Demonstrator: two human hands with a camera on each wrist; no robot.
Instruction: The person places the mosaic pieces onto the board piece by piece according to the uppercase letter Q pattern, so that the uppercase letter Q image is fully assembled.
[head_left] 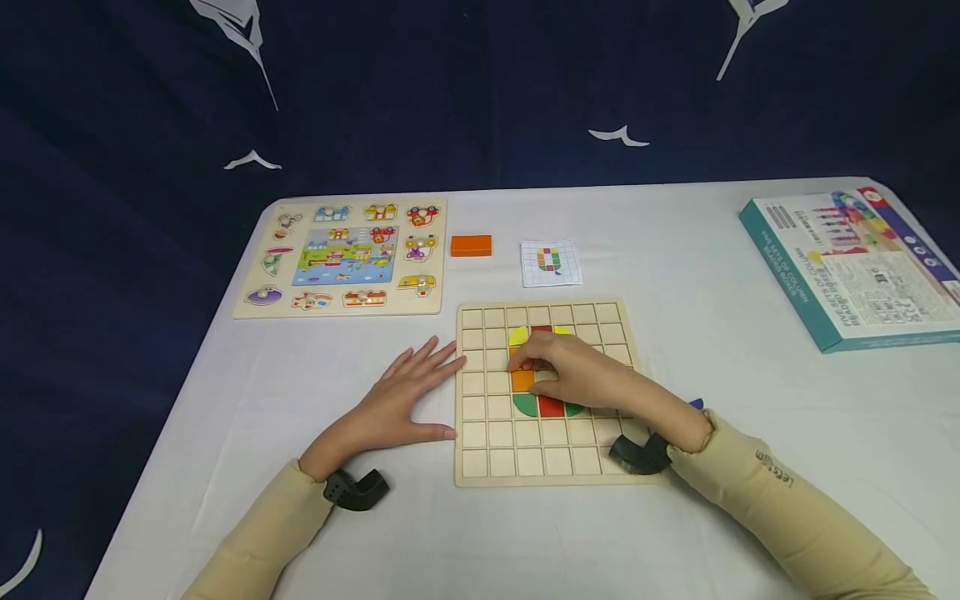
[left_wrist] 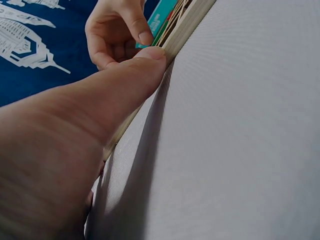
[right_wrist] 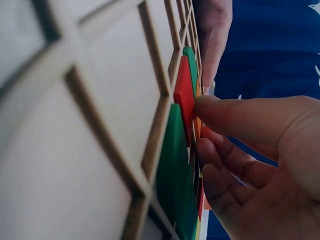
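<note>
A wooden grid board lies on the white table. Coloured tiles sit in its middle cells: yellow corners, red squares, green rounded pieces and orange squares. My right hand reaches over them from the right, thumb and curled fingers at the edges of an orange square tile in the left column. In the right wrist view, the thumb overlaps the orange tile. My left hand lies spread at the board's left side, with thumb and fingertip at its edge.
Above the board lies a pattern card, with an orange block left of it. A picture puzzle board is at the back left, and a teal-sided box at the right. A small blue piece shows behind my right forearm.
</note>
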